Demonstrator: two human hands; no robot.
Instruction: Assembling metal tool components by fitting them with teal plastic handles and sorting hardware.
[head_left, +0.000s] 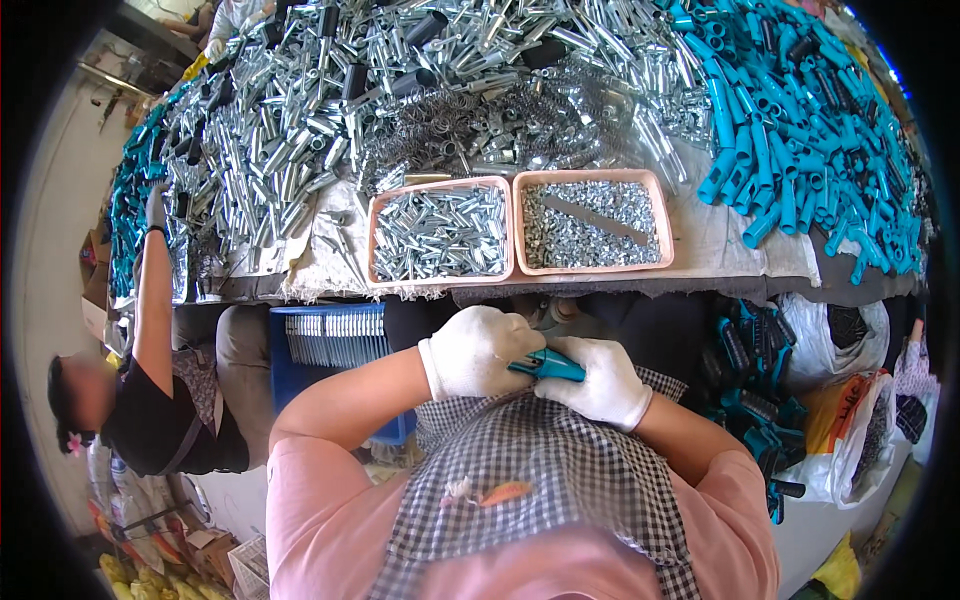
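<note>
In front of my checked apron I hold a teal plastic handle (558, 368) with a dark slot in it, crosswise at lap height. My left hand (480, 352), in a white knit glove, is curled over its left end. My right hand (600, 384), gloved the same way, closes round the other end. Any small piece between the left fingers is hidden. Just beyond my hands, on the table edge, stand two pink trays: the left tray (375, 235) holds short metal pins, the right tray (667, 215) small metal pieces with a flat metal strip (597, 219) across them.
Metal tubes (270, 170) and dark springs (430, 130) heap across the cloth-covered table, with teal handles (790, 150) piled at the right. A blue crate (290, 375) stands below on the left. Finished-looking teal tools (755, 400) lie at lower right. A person (150, 400) reaches in at far left.
</note>
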